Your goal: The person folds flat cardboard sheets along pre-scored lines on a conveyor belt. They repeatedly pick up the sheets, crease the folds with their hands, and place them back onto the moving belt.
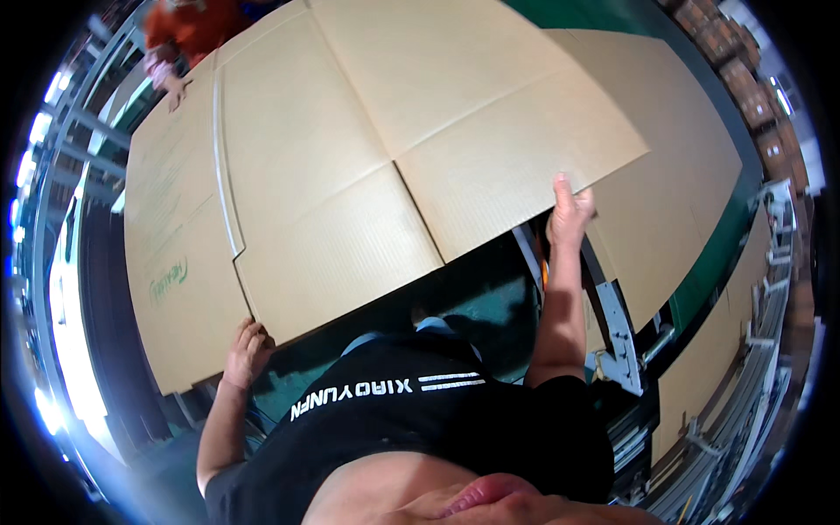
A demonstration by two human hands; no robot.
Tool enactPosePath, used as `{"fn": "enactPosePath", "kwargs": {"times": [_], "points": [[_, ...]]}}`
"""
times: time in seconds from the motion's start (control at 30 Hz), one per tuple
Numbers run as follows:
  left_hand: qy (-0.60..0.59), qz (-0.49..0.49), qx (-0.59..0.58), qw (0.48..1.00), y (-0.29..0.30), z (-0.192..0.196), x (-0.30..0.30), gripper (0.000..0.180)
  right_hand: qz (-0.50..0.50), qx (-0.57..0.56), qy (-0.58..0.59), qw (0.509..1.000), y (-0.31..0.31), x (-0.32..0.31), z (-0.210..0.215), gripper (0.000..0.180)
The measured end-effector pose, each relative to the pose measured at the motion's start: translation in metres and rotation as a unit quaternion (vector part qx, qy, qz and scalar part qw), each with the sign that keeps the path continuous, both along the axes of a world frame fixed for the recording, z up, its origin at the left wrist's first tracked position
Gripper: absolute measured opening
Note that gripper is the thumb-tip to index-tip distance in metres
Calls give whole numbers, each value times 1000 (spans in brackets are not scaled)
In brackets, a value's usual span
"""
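A large flat brown cardboard sheet (pixel 324 166) with crease lines and a dark slot spreads out before me. My right hand (pixel 570 213) grips its near edge toward the right corner, thumb on top and fingers underneath. Its right part is raised over another cardboard sheet (pixel 665 149). My left hand (pixel 249 350) is closed at the near edge, beside a narrow slit; the fingers curl over the board there. Left of a long stepped seam lies a cardboard panel (pixel 171 236) with green print; whether it belongs to the same sheet I cannot tell.
At the upper left a person in an orange top (pixel 197 35) holds a hand (pixel 175 92) over the cardboard. A metal bracket (pixel 619 341) stands right of my right forearm. Metal rails (pixel 766 350) run along the far right, with stacked brown boxes (pixel 744 83) behind.
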State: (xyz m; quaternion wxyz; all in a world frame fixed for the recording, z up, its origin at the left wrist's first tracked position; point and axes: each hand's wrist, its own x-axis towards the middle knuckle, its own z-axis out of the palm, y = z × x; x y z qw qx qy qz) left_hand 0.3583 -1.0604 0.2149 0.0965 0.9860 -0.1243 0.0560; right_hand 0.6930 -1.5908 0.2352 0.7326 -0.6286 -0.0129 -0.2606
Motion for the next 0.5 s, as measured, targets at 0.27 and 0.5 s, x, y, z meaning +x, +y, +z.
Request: {"fn": "enactPosePath", "kwargs": {"times": [0.27,0.5], "points": [[-19,-32,-53,998,12,3,-4,20,11,-185,-193,964,82,-69,158,27],[-99,-66,-92,989,20,-8,-32,22,199,-351,-403,822,230,-194,161,35]]}}
